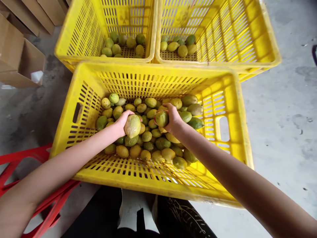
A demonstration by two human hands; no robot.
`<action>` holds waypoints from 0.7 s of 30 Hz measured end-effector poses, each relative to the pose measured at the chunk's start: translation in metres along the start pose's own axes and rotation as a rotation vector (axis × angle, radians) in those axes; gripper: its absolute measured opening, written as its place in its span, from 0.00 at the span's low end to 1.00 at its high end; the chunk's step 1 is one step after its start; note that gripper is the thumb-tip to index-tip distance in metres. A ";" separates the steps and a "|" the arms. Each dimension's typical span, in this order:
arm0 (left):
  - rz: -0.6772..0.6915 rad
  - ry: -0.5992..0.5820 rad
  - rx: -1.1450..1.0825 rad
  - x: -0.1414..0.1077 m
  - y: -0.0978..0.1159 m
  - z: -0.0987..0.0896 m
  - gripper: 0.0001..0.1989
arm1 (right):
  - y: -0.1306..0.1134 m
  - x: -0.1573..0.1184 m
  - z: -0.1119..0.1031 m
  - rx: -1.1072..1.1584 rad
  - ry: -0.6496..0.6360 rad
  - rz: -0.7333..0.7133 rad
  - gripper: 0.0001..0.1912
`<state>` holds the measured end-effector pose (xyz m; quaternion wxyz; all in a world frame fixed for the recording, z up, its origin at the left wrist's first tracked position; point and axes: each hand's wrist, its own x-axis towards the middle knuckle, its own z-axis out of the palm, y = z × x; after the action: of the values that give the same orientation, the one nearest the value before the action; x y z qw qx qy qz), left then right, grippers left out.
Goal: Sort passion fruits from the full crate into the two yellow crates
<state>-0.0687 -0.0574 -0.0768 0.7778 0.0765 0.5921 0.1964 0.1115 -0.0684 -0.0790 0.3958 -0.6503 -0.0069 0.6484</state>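
Fingers of my left hand are wrapped round a large, pale yellow-green lemon, raised over the pile. To its right, my right hand grips a greener lemon, with the thumb along its far side. Both hands are inside the near yellow crate. Below them lies a heap of yellow and green lemons of several sizes, spread over the crate's floor. My palms hide part of the heap.
Behind stand two more yellow crates, a left one and a right one, each with several lemons in its near left part or middle. Cardboard boxes are at the far left. A red plastic stool touches the near left side.
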 end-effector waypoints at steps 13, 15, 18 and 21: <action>-0.081 0.085 0.185 0.004 -0.003 0.000 0.13 | 0.006 -0.001 0.005 -0.003 -0.048 0.029 0.07; -0.065 0.065 0.210 0.002 -0.004 0.002 0.10 | 0.007 0.000 0.006 0.004 -0.036 0.018 0.06; -0.042 0.075 0.195 0.000 -0.005 0.004 0.09 | 0.006 -0.001 0.007 0.019 -0.036 0.040 0.05; -0.063 0.127 0.159 0.001 -0.005 0.002 0.09 | 0.005 0.000 0.006 0.047 -0.045 0.079 0.06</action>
<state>-0.0652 -0.0608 -0.0790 0.7360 0.1068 0.6561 0.1287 0.1038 -0.0690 -0.0803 0.3848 -0.6259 0.0250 0.6779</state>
